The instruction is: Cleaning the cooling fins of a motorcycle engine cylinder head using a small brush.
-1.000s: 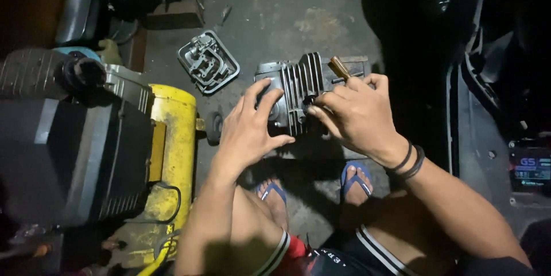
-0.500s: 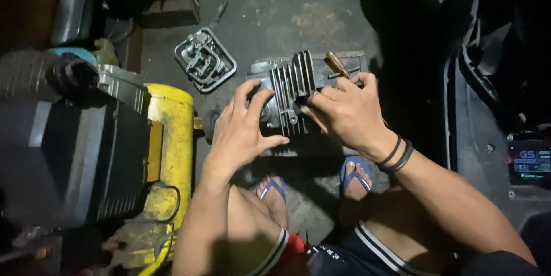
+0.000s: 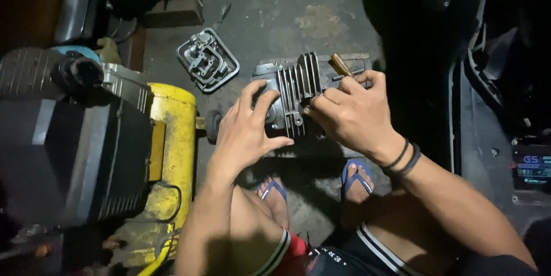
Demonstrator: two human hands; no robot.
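Observation:
A grey finned metal engine cylinder [image 3: 295, 89] rests on a low block on the concrete floor between my knees. My left hand [image 3: 247, 129] presses flat against its left side, fingers spread over the casting. My right hand [image 3: 350, 109] grips a tool with a brown wooden handle [image 3: 340, 65] that sticks up past my fingers, held against the right side of the cylinder's fins. The tool's working end is hidden behind my fingers.
A grey metal engine cover [image 3: 208, 61] lies on the floor to the upper left. A yellow compressor tank [image 3: 172, 150] with a black motor [image 3: 63, 138] stands at the left. My feet in blue sandals [image 3: 356, 175] are below the cylinder. A dark scooter body [image 3: 493, 81] fills the right.
My view has shifted slightly. My left hand's fingers have spread and resettled on the cylinder's left side, while my right hand keeps the tool against the fins.

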